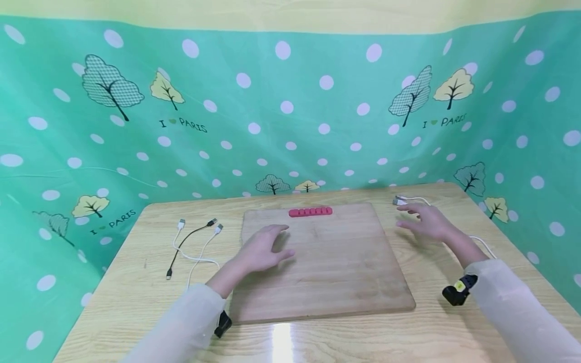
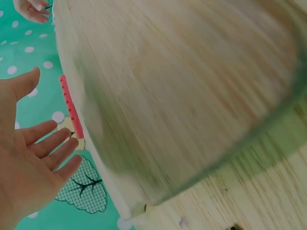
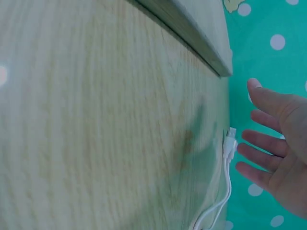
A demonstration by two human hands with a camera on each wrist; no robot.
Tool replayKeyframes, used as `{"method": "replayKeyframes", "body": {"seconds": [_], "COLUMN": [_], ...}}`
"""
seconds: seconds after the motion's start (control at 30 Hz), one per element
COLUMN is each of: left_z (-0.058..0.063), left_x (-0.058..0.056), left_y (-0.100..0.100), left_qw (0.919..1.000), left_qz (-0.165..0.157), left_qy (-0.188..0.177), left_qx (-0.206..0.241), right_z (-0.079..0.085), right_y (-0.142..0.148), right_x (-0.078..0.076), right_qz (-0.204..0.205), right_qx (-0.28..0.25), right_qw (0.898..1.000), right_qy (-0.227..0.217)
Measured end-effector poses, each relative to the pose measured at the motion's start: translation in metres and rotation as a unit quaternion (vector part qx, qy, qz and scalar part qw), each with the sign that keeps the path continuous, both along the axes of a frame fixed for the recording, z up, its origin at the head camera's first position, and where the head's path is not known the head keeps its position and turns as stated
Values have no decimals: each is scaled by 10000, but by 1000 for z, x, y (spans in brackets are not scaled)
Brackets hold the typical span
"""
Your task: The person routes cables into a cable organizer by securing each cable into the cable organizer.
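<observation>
The left hand [image 1: 260,250], fingers loosely spread and holding nothing, hangs over one flat wooden board [image 1: 322,272] with rounded corners. The right hand [image 1: 426,223], likewise wide and holding nothing, is near white cabling [image 3: 230,146] at far right. One notched red strip [image 1: 310,212] lies along the board's far edge. To its left lie two white cables [image 1: 196,259] and one black cable [image 1: 180,245]. Beneath is a wood-grained table [image 1: 113,297]; behind hangs green dotted cloth [image 1: 272,126].

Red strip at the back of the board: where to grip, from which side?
Probably pinch the red strip mid-length, across its narrow width, coming from above and the near side: it's long and low, lying lengthwise along the far edge of the board.
</observation>
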State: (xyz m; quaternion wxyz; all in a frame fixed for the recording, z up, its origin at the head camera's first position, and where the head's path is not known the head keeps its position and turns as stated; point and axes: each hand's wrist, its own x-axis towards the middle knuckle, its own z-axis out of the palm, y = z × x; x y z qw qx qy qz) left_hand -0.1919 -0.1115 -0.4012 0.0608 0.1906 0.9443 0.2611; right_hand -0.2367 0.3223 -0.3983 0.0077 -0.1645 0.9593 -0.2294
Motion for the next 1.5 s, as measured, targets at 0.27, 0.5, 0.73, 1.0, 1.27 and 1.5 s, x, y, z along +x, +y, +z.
{"method": "replayKeyframes", "body": {"seconds": [0.27, 0.5, 0.73, 1.0, 1.27, 1.5], "left_z": [1, 2, 7, 8, 7, 6], "left_x": [0, -3, -7, -10, -13, -13], "left_y": [7, 13, 20, 26, 31, 35], "left_qw": [10000, 9999, 9997, 9993, 9962, 9947], "left_qz": [-24, -72, -52, -99, -77, -77], "left_qy": [-51, -65, -167, -264, -569, -674], "left_qx": [77, 106, 179, 251, 659, 776], "right_z": [-1, 0, -3, -10, -14, -18], "right_y": [11, 16, 21, 27, 30, 28], "right_x": [-12, -18, -23, -31, -39, -41], "right_qz": [-228, -324, -449, -514, -522, -425], "right_qx": [483, 510, 474, 427, 492, 648], "right_qw": [9982, 9976, 9960, 9946, 9937, 9944], "right_qy": [-267, -346, -609, -790, -858, -724]}}
